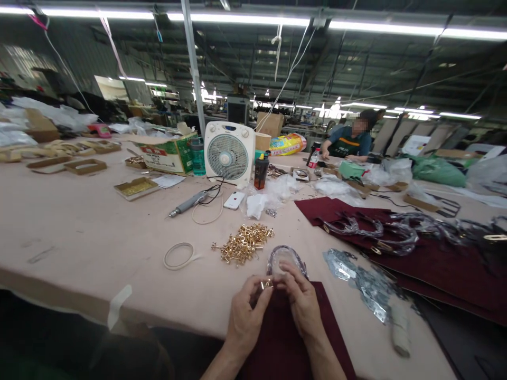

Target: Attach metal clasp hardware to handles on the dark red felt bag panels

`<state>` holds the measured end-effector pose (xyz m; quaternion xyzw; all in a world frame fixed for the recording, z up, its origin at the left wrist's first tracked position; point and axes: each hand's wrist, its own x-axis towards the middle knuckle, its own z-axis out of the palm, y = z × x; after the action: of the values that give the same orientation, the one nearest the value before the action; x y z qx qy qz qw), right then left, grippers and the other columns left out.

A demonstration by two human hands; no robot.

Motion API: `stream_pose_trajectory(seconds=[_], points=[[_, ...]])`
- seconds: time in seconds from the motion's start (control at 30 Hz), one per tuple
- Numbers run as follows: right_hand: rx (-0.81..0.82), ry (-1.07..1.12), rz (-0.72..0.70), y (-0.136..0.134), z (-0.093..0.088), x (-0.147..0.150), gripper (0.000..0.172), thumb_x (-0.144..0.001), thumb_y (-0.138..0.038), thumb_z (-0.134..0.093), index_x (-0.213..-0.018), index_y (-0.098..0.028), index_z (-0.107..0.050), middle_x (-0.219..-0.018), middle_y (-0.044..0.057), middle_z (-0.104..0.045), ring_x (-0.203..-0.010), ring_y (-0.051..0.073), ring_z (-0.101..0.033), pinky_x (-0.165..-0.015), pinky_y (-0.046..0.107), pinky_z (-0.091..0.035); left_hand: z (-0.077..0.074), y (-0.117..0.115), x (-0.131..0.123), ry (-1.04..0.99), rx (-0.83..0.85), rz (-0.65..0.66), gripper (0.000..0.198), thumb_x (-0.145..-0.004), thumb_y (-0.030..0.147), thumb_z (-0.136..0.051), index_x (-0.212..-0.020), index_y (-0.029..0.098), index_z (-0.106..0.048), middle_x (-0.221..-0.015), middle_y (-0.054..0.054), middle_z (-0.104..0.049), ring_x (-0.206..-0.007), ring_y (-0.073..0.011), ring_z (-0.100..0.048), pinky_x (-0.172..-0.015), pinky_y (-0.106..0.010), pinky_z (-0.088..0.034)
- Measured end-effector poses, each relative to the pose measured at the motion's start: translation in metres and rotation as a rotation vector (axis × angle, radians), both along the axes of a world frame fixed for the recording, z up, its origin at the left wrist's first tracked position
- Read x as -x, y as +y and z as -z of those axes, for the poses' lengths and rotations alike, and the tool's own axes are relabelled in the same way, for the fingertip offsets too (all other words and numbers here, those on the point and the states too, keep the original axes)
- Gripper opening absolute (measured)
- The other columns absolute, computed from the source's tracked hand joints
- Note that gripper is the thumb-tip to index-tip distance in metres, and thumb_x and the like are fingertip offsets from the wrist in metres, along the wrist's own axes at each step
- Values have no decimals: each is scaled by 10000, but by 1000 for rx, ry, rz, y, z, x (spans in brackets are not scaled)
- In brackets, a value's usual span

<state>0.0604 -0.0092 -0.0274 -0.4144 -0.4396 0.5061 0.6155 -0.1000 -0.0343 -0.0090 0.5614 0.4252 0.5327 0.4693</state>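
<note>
Between its thumb and fingers my left hand (246, 311) pinches a small gold metal fitting (266, 284). Just to the right, my right hand (301, 301) has its fingers curled close to the fitting; whether they grip anything is unclear. Under both hands lies a dark red fabric panel (287, 343), reaching over the table's front edge. A plastic-wrapped handle (273, 253) arches out beyond the panel's far end. Farther off is a pile of gold fittings (243, 244). Thin silver metal plates (366, 285) are heaped to the right of my hands.
A roll of tape (179, 256) lies left of the pile. Behind it are an electric screwdriver (188, 204), a phone (234, 200) and a box fan (228, 153). Dark red panels (447, 264) with wrapped handles are stacked at right. A person (350, 140) sits across the table.
</note>
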Motion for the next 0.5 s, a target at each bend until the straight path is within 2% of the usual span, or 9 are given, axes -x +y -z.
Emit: stream_pose_trajectory(seconds=[0.1, 0.17, 0.3, 0.5], points=[[100, 121, 6, 2, -2, -2, 288, -806, -456, -868, -978, -226, -841, -1387, 107, -670, -1109, 277, -686, -971, 409, -576, -2, 1, 1, 7, 20, 0, 257, -983, 403, -643, -1141, 208, -701, -1044, -60, -797, -926, -201, -762, -855, -276, -611], [149, 176, -31, 1, -5, -2, 301, -786, -443, -887, -983, -220, -844, -1340, 113, -700, -1130, 277, -681, -1011, 416, -557, -3, 0, 1, 62, 4, -3, 238, -978, 380, -646, -1135, 215, -717, -1008, -45, -797, -875, -185, -752, -818, -254, -603], [213, 229, -95, -1, -8, -1, 385, -754, -442, -908, -1063, -222, -838, -1283, 126, -731, -1114, 289, -694, -1028, 454, -550, -7, -1, 2, 148, -57, -13, 229, -982, 346, -623, -1141, 235, -745, -1039, -36, -796, -887, -181, -737, -842, -257, -590], [173, 182, -146, -2, -6, 0, 234, -774, -427, -896, -880, -224, -846, -1370, 114, -680, -1202, 317, -668, -1064, 471, -533, -10, -2, 3, 200, -63, -14, 247, -978, 354, -604, -1117, 220, -757, -1000, -45, -803, -841, -187, -734, -778, -252, -583]])
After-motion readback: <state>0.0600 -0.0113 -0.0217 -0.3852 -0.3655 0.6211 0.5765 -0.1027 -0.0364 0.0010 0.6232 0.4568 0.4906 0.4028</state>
